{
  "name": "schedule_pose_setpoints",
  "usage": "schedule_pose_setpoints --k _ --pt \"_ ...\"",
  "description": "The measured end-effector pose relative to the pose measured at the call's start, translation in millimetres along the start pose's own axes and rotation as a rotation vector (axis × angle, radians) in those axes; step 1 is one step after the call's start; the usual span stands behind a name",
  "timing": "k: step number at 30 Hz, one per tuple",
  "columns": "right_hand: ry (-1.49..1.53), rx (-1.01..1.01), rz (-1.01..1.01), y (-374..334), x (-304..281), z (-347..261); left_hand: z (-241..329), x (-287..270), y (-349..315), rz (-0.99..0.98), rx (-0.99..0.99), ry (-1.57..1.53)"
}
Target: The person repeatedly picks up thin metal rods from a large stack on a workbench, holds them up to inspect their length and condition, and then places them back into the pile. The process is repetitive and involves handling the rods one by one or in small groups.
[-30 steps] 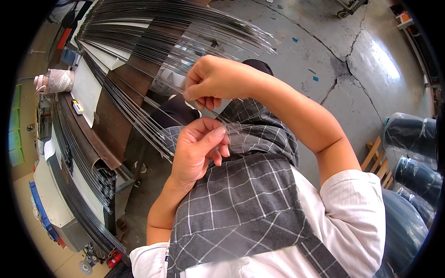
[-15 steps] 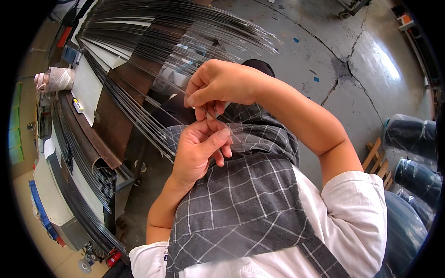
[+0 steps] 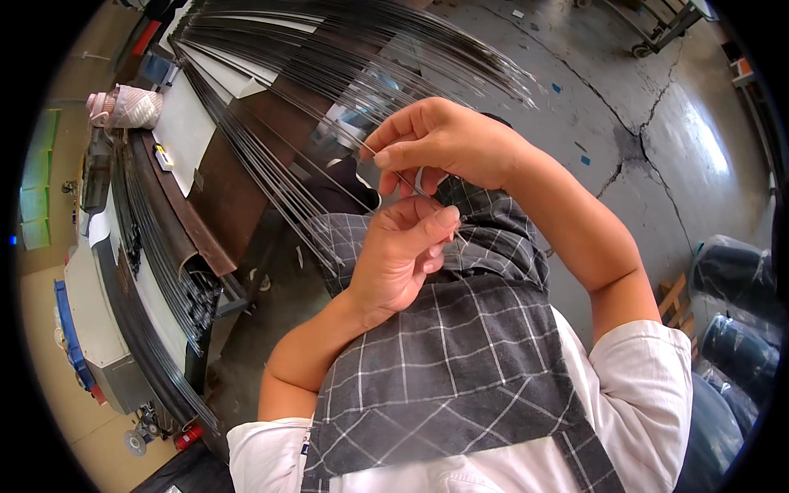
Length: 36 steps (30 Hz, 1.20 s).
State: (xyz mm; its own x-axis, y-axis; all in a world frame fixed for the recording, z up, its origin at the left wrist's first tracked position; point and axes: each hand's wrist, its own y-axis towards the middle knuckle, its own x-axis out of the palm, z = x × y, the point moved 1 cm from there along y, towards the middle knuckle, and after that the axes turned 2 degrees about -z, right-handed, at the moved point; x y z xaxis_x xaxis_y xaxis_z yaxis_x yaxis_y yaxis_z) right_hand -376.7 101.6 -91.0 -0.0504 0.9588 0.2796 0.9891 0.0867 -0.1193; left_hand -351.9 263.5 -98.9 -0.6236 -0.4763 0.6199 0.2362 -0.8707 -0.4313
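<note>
My left hand (image 3: 399, 251) is closed in a pinch over my apron, thumb pressed on the fingers around the pale frayed end of a thin dark cable-like strand (image 3: 408, 182). Just above it, my right hand (image 3: 456, 144) bends down from the right and pinches that strand between thumb and index finger. From there the strand runs up left toward a large fan of similar long thin strands (image 3: 279, 49) lying over a brown table (image 3: 215, 185). A looser group of strands (image 3: 259, 172) droops past the table edge beside my left hand, tips against the apron.
A pink bottle in a woven cover (image 3: 131, 107) and a small yellow-and-white box (image 3: 163, 158) rest at the table's left. Below hangs another bundle of dark strands (image 3: 164, 279). Wrapped dark rolls (image 3: 744, 345) stand at right; a wheeled cart (image 3: 649, 33) is far right on cracked grey floor.
The view has shifted, so table and strands appear farther right. Both hands stay close together on the strand; my right index finger looks straighter, and more of the frayed end shows beyond my left thumb.
</note>
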Motion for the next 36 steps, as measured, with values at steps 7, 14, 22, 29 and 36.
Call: schedule_pose_setpoints --k 7,14,22,29,36 --pt "-0.105 -0.002 0.002 0 -4 1 2 26 4 0.14 0.008 0.178" --pt "-0.586 -0.037 0.152 -2 -9 -1 -6 15 6 -0.052 -0.246 0.107" --pt "-1.089 -0.159 0.299 -6 -21 -22 99 19 -6 -0.05 0.194 0.856" --pt "-1.221 -0.591 0.925 94 -122 -60 229 7 124 0.345 0.536 1.407" --pt "-1.371 -0.78 1.146 171 -199 -89 294 -24 255 0.219 0.592 1.764"
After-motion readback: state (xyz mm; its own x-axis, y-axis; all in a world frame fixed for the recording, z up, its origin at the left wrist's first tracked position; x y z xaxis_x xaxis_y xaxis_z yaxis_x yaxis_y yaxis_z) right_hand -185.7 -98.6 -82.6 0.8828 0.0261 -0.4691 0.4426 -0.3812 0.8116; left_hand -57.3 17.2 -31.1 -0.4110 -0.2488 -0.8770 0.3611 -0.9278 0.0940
